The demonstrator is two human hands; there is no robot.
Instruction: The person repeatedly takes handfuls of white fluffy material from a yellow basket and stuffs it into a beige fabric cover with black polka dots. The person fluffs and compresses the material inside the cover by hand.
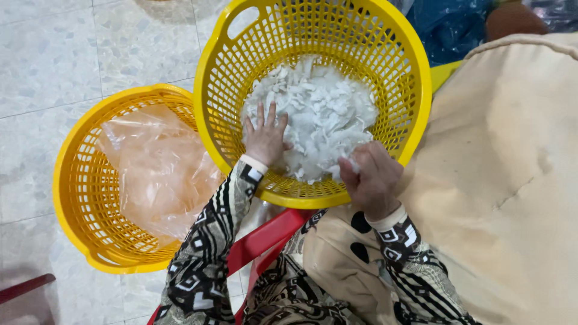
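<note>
a pale speckled tile floor (48, 54) fills the view from nine to twelve o'clock. a broad cream cloth (506, 180) covers the side from two to five o'clock, with a bit of blue plastic (448, 24) above it at one o'clock. a yellow slatted basket (409, 54) sits at twelve o'clock, just above centre, holding a heap of white flaky pieces (325, 108) on its bottom. a second yellow basket (72, 180) stands on the floor at nine o'clock, its rim tucked just under the first, with a crumpled clear plastic bag (156, 162) inside. a red stool edge (265, 241) shows at six o'clock between patterned black-and-white sleeves (205, 253).

the left hand (265, 135) lies inside the upper basket, palm down and fingers spread wide, pressed flat on the near left edge of the white heap; it grips nothing. the right hand (373, 177) is at the near rim of the same basket, fingers curled in tight and pinching a small bit of the white pieces at the heap's near right edge
</note>
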